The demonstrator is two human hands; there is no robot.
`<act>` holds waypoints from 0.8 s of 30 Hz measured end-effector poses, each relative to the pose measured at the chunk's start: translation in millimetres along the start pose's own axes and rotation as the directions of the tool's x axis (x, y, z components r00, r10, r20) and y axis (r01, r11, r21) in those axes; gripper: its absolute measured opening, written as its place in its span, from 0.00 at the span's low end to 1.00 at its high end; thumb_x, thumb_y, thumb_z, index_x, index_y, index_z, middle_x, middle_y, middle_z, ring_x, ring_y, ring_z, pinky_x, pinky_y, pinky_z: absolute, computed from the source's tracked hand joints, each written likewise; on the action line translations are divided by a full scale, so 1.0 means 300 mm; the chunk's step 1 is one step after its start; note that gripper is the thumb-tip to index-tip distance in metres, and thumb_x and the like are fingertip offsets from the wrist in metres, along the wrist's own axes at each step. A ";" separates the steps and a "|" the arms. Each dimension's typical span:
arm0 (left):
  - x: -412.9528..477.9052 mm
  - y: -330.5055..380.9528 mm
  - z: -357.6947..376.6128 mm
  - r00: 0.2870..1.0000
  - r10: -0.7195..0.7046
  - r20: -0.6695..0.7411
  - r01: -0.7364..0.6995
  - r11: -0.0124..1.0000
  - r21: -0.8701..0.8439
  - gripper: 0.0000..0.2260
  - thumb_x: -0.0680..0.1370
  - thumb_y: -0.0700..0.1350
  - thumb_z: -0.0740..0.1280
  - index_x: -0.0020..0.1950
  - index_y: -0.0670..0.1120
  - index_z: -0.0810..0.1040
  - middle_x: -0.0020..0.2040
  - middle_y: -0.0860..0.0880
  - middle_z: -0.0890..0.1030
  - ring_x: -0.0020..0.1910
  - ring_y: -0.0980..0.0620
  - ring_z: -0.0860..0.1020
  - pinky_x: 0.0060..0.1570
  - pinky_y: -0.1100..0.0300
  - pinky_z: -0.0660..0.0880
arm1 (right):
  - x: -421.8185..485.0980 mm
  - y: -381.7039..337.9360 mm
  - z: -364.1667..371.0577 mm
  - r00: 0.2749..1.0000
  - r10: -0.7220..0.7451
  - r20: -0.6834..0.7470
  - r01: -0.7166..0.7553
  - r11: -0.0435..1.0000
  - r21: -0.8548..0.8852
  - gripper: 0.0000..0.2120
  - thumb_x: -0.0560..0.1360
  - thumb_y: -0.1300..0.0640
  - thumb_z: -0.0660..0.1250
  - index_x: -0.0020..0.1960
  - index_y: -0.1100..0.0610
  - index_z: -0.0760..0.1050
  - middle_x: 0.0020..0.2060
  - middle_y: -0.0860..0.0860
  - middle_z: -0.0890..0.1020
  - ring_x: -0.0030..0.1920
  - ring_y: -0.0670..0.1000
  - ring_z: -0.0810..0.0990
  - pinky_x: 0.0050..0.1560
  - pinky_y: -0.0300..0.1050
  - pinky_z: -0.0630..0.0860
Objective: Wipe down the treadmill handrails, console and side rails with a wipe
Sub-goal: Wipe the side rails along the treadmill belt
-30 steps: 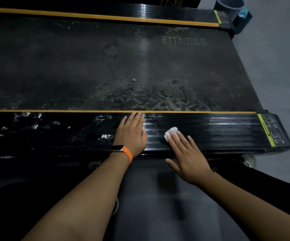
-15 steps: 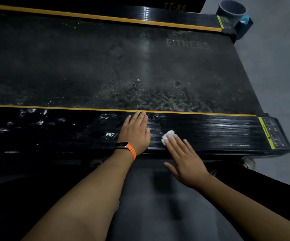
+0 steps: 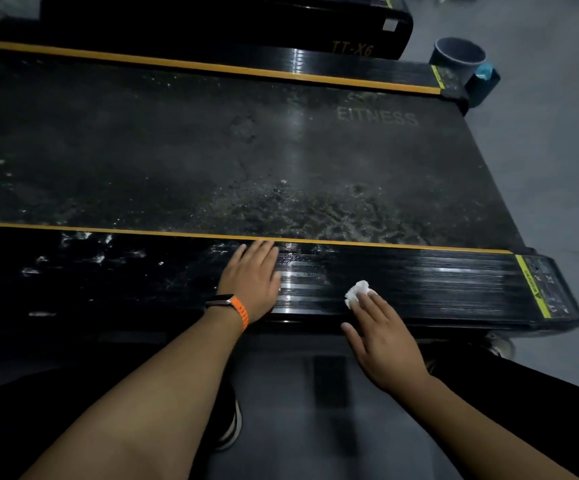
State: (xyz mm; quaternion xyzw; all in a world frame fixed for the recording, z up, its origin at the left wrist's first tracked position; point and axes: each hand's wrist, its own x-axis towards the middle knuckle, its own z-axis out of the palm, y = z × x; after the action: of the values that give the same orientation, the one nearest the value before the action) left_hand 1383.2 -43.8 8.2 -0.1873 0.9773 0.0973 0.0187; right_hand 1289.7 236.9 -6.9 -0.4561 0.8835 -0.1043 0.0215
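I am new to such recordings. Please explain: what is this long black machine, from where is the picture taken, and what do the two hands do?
The camera sits on a person's head and looks down, so both arms are that person's own. The machine is a treadmill seen from its side: a dusty belt in the middle, a glossy side rail along the near edge. The left hand, wearing an orange-strapped watch, rests flat on that rail. The right hand presses a white wipe onto it with straight fingers. A grey bucket stands on the floor beyond.
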 end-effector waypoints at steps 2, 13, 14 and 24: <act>-0.015 -0.050 0.004 0.999 -0.023 -0.023 0.023 1.000 0.009 0.26 0.86 0.54 0.53 0.82 0.45 0.61 0.83 0.48 0.60 0.82 0.49 0.55 0.81 0.49 0.48 | 0.007 -0.058 0.011 0.995 0.064 -0.071 -0.062 0.998 0.030 0.32 0.86 0.40 0.51 0.73 0.64 0.74 0.74 0.62 0.74 0.78 0.62 0.68 0.80 0.53 0.57; -0.021 -0.061 0.022 0.986 -0.044 -0.164 0.031 0.996 -0.081 0.27 0.81 0.53 0.54 0.74 0.41 0.74 0.76 0.44 0.73 0.77 0.44 0.67 0.78 0.45 0.61 | 0.066 -0.173 0.076 0.975 -0.219 0.021 0.220 0.974 -0.049 0.34 0.86 0.37 0.50 0.84 0.57 0.57 0.84 0.53 0.57 0.84 0.53 0.53 0.79 0.58 0.57; -0.019 -0.060 0.020 0.987 -0.043 -0.155 0.030 0.996 -0.081 0.27 0.81 0.54 0.54 0.74 0.41 0.74 0.76 0.44 0.72 0.78 0.44 0.66 0.78 0.45 0.61 | 0.056 -0.132 0.068 0.976 -0.217 0.014 0.217 0.974 -0.060 0.34 0.86 0.37 0.50 0.84 0.57 0.58 0.84 0.52 0.57 0.84 0.52 0.53 0.79 0.59 0.58; -0.021 -0.059 0.022 0.987 -0.043 -0.156 0.030 0.996 -0.086 0.27 0.81 0.54 0.53 0.74 0.41 0.73 0.76 0.44 0.72 0.78 0.45 0.66 0.78 0.45 0.62 | 0.200 -0.213 0.098 0.969 -0.239 0.055 0.242 0.969 -0.049 0.36 0.86 0.35 0.46 0.84 0.59 0.57 0.83 0.54 0.58 0.84 0.54 0.53 0.81 0.56 0.53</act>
State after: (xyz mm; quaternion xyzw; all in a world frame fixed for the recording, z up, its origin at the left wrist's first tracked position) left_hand 1395.6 -56.3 -1.2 -0.2130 0.9672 0.1226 -0.0646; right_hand 1309.9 147.5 -19.2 -0.5628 0.8234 -0.0706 0.0178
